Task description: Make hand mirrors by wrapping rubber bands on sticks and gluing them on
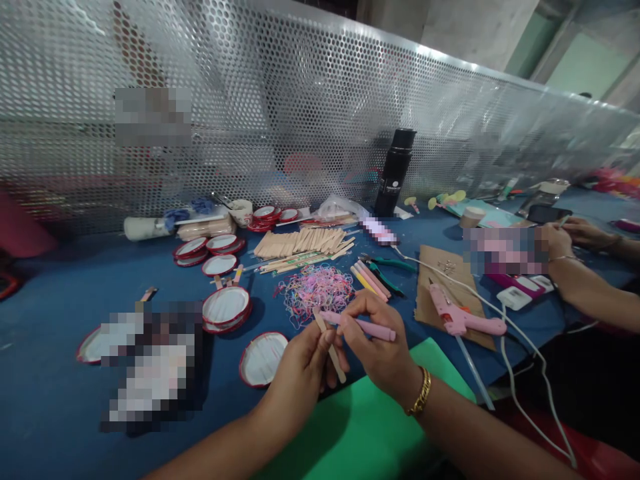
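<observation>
My left hand [305,357] pinches a flat wooden craft stick [336,353], tilted between thumb and fingers. In my right hand [377,350] is a pink marker [373,327], held like a pen, its tip at the stick's upper end. Whether the tip touches the wood I cannot tell. Just beyond the hands lies a pile of colourful rubber bands [317,290]. More markers [370,280], yellow and pink, lie beside that pile. Behind it is a spread of craft sticks [300,242]. A red-rimmed round lid [263,360] lies left of my left hand.
A pink glue gun [463,317] rests on cardboard [425,267] at right, its white cable trailing. Green-handled pliers [393,263] and a black bottle [395,173] stand farther back. Several lids [226,307] lie left. A green sheet [360,427] is under my arms. Another person's hands [560,240] work at right.
</observation>
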Tool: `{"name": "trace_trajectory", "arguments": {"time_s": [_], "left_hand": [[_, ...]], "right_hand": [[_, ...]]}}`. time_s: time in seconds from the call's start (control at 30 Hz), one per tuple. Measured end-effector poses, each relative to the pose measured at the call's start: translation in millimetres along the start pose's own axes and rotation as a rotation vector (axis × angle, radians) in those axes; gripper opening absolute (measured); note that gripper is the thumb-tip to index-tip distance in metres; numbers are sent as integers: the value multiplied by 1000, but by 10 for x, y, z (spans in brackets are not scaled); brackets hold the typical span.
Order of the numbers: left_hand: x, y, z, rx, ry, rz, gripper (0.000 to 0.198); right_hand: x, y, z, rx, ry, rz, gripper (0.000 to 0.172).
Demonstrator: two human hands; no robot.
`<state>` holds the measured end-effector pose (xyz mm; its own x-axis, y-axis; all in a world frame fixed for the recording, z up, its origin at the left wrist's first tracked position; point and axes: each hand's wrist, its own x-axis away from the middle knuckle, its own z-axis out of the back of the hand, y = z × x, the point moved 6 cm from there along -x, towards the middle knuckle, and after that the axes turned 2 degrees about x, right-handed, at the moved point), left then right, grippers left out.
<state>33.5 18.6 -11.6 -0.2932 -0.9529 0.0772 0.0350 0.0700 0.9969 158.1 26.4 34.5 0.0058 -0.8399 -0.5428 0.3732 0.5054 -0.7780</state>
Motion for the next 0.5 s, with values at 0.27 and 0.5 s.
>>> {"name": "trace_trajectory", "arguments": {"time_s": [0.27,0.5], "left_hand": [[-16,-40,15,-30,4,-18,45],[-14,-24,15,9,2,-1,40]], "right_hand": [[6,-12,-21,-24,-11,12,14],[-11,-8,11,-9,29,1,14]]}}
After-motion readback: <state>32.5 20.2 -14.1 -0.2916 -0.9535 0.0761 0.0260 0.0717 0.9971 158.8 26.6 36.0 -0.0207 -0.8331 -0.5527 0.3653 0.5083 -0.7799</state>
